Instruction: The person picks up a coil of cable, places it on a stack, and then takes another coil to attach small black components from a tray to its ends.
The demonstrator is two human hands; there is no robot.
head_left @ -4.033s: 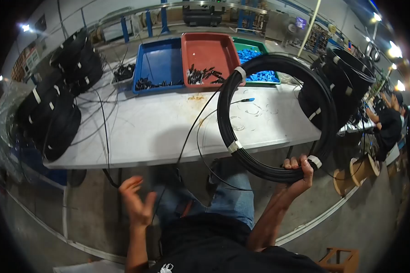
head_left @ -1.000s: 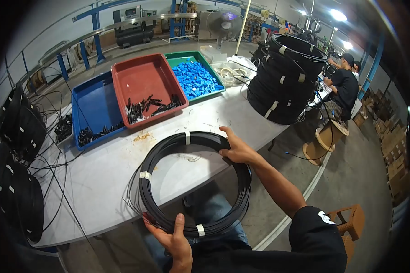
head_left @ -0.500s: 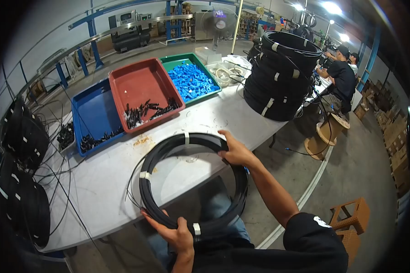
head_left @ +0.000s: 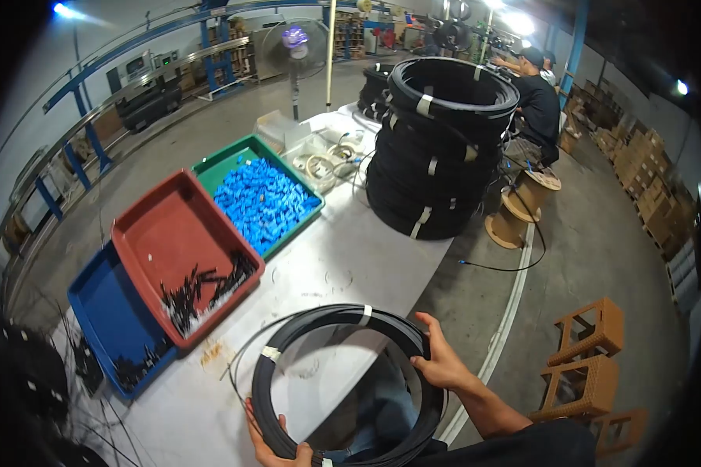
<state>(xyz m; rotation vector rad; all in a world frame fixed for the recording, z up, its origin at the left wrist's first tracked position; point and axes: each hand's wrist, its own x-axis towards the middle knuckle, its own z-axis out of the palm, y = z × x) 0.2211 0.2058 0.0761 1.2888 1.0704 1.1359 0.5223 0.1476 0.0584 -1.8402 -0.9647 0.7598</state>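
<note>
A coil of black cable (head_left: 266, 397), bound with white tape bands, is held up over the near edge of the white table (head_left: 308, 276). My left hand (head_left: 276, 444) grips its lower left side, fingers outside and thumb across the ring. On the upper right side, my right hand (head_left: 442, 359) has its thumb and fingers around the ring. A loose cable end sticks out at the coil's left. Beyond it stands a tall stack of similar black coils (head_left: 436, 163).
Left on the table are a red tray (head_left: 167, 233) and a blue tray (head_left: 93, 288) with black parts, and a green tray (head_left: 226, 152) of blue pieces. Orange stools (head_left: 588, 335) and wooden spools (head_left: 522, 198) stand right. Two people (head_left: 533, 101) sit far back.
The view has turned to the right, so trays and stack appear further left. Both hands still hold the coil, which now appears lower in view.
</note>
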